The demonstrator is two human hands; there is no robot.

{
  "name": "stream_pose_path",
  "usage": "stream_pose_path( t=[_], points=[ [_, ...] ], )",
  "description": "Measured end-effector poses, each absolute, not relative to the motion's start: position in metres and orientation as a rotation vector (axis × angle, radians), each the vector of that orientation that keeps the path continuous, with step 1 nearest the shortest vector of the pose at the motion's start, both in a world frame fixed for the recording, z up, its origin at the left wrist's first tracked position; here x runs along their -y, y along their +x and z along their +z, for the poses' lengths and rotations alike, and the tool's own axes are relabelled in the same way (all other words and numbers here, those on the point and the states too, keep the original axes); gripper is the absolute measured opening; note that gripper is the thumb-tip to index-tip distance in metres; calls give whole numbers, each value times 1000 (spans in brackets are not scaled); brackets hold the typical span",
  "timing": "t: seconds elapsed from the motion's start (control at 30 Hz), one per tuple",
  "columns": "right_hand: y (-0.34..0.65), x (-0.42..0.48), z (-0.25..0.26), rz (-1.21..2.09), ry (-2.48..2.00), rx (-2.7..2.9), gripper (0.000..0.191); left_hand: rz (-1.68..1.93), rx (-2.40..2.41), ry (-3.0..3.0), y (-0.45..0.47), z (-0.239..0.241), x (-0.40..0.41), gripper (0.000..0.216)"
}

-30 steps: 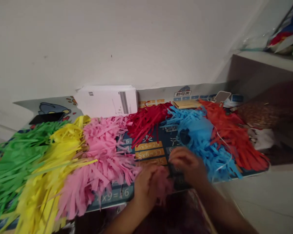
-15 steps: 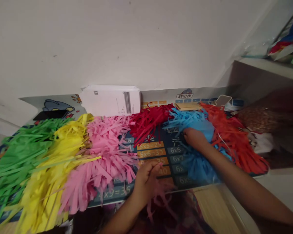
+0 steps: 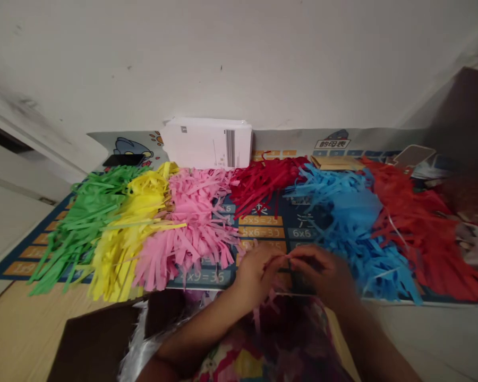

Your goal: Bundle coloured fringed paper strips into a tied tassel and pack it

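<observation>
My left hand point(image 3: 258, 270) and my right hand point(image 3: 322, 273) meet at the near edge of the printed mat point(image 3: 271, 233), fingers curled together around pink paper strips point(image 3: 263, 313) that hang down from them. Motion blurs both hands. Piles of cut paper strips lie across the mat: green point(image 3: 87, 217), yellow point(image 3: 133, 223), pink point(image 3: 195, 223), dark red point(image 3: 266, 180), blue point(image 3: 350, 217) and orange-red point(image 3: 418, 228). The blue pile lies just right of my right hand.
A white stack of paper point(image 3: 207, 143) leans against the wall behind the piles. A black phone point(image 3: 123, 159) lies at the mat's far left. A brown box point(image 3: 99, 339) sits on the wooden floor near my left arm. A dark shelf unit point(image 3: 462, 116) stands at right.
My right hand has come back from the blue pile to meet my left hand at the mat's near edge. The view has shifted left and down.
</observation>
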State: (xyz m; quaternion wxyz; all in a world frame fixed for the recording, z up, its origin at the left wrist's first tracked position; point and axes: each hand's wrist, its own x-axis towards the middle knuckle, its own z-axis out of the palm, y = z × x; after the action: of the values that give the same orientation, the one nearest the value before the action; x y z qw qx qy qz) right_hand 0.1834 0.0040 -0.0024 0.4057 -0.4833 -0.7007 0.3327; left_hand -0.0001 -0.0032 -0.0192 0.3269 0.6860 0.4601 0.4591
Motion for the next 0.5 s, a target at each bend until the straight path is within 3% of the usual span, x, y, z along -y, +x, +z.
stream_pose_path(
  t=[0.23, 0.5],
  points=[
    [176, -2, -14, 924, -1195, 1540, 7, 1094, -1225, 2066, -4, -7, 2, 20],
    [184, 0, -16, 815, -1166, 1703, 7, 949, -1221, 2253, -4, -6, 3, 18]
  ],
)
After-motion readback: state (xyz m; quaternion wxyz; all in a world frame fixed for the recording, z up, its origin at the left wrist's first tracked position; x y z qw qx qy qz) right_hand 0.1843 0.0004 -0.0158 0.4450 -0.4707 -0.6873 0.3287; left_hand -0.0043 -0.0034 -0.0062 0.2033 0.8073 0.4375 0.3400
